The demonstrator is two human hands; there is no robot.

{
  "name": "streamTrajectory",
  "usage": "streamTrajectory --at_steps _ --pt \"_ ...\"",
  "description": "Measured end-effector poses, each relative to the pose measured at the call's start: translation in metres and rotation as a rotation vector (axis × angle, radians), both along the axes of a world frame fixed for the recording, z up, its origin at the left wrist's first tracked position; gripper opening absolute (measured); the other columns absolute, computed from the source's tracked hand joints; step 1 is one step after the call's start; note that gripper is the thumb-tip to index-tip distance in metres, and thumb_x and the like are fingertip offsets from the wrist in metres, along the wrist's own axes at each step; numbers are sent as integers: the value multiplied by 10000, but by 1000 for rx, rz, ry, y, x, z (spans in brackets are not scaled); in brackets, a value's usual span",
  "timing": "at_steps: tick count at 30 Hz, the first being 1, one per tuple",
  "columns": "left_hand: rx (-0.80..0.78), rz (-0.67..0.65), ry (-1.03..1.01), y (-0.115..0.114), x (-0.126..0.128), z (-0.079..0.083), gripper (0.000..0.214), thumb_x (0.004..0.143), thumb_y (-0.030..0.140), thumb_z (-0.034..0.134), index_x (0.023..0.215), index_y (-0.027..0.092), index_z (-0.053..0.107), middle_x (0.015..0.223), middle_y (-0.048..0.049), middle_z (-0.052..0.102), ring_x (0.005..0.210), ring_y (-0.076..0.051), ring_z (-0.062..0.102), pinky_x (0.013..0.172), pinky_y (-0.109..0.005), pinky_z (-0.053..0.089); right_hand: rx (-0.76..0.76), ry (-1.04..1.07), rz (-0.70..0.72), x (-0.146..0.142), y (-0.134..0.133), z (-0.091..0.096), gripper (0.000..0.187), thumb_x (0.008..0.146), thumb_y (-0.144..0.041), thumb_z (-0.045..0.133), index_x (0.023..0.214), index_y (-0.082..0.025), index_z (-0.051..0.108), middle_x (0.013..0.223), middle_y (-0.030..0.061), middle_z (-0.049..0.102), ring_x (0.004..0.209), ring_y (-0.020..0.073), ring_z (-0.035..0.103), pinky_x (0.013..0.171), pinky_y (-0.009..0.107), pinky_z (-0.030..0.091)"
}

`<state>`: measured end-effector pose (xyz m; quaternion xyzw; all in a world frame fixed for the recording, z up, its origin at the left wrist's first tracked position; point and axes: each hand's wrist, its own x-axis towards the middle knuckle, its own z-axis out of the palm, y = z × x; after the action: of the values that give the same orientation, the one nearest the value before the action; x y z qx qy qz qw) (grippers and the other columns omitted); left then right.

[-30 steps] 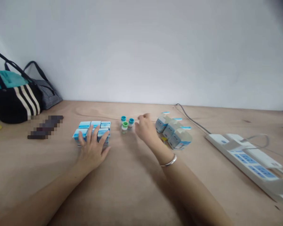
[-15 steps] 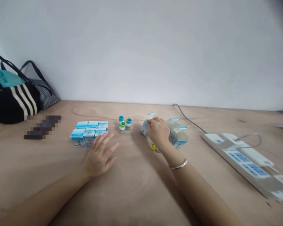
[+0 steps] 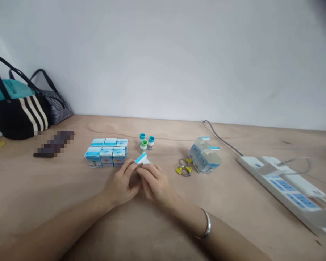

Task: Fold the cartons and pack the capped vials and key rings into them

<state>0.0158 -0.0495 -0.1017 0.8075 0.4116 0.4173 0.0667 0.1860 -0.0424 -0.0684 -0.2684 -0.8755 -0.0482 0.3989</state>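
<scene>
1. A small carton (image 3: 140,158) is held between the left hand (image 3: 121,184) and the right hand (image 3: 156,183), its body mostly hidden by them, its blue-and-white flap raised above the fingers
2. By the left hand the carton is pinched from its left side, with the fingers bent and the thumb drawn in below
3. By the right hand it is gripped from the other side, with the fingers curled, so that the fingertips of both hands are brought close together; whether the carton is lifted or rested on the counter (image 3: 57,185) cannot be told
4. A silver bracelet (image 3: 206,224) is worn on the right wrist
5. Just behind the carton, two blue-topped vials (image 3: 151,142) and one green-topped vial (image 3: 143,146) are grouped, the green one being set nearest the hands
6. Near the left hand, six closed boxes (image 3: 105,154) are packed in two rows of three
7. Well to the right, two open boxes (image 3: 206,161) are placed side by side with flaps raised; wire rings with yellow tabs (image 3: 184,168) are laid just beside them
8. Farther right, a white power strip (image 3: 279,190) is set at a slant, its grey cable (image 3: 223,138) led to the wall
</scene>
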Motion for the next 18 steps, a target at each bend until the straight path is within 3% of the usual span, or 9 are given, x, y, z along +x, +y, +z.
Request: streamTrajectory --at_steps 6,11,15,18 --pt "-66 61 -150 4 5 7 442 800 192 561 1223 231 443 1070 -52 627 944 -180 650 849 -345 548 -103 117 36 7 3 10 259 872 -96 454 1067 -197 589 1015 101 625 923 195 595 792 349 509" --pt "-110 56 -205 5 2 10 394 771 182 595 1148 220 487 1042 -52 651 922 -184 663 836 -339 541 -242 253 -31 20 18 18 215 860 -154 522 1042 -205 624 1034 104 616 984 213 589 825 376 507" --pt "-195 -23 -232 6 -2 11 337 818 231 561 1146 214 483 994 -56 654 877 -183 662 811 -345 543 -474 242 28 27 26 17 188 864 -213 536 1027 -194 626 915 66 659 765 159 629 669 287 527" --pt "-112 -20 -177 6 -2 12 425 780 302 619 1169 195 482 1128 -107 576 999 -224 612 848 -377 530 -529 261 -18 26 23 15 184 840 -218 553 1012 -188 614 853 43 666 645 125 605 564 233 493"
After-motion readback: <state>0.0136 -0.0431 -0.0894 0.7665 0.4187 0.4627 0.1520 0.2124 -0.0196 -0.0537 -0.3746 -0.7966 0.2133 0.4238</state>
